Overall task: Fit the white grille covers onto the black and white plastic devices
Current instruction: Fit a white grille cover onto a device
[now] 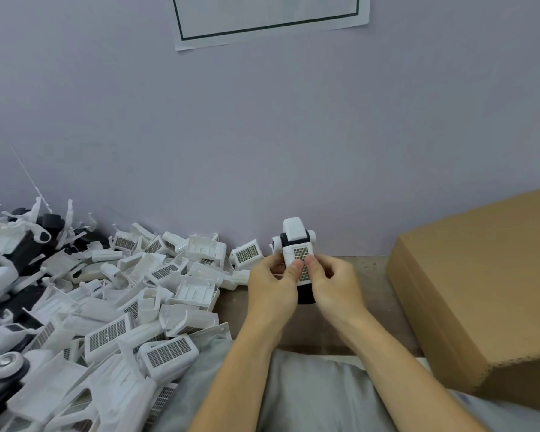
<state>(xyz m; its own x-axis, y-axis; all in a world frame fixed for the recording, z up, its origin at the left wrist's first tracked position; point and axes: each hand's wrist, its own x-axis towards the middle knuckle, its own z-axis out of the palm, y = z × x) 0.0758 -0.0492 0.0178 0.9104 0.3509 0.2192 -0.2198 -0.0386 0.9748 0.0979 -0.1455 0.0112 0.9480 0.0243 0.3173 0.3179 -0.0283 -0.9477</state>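
While many loose covers (113, 307) wait left of the device (297, 244), my left hand (270, 285) and right hand (334, 283) clasp it, thumbs pressing its cover (300, 255) home.

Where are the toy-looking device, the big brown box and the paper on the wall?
device (294, 233), head view, on its white top cap.
box (480, 291), head view, on its flat cardboard top.
paper (272, 17), head view, on the white sheet inside the dark border.
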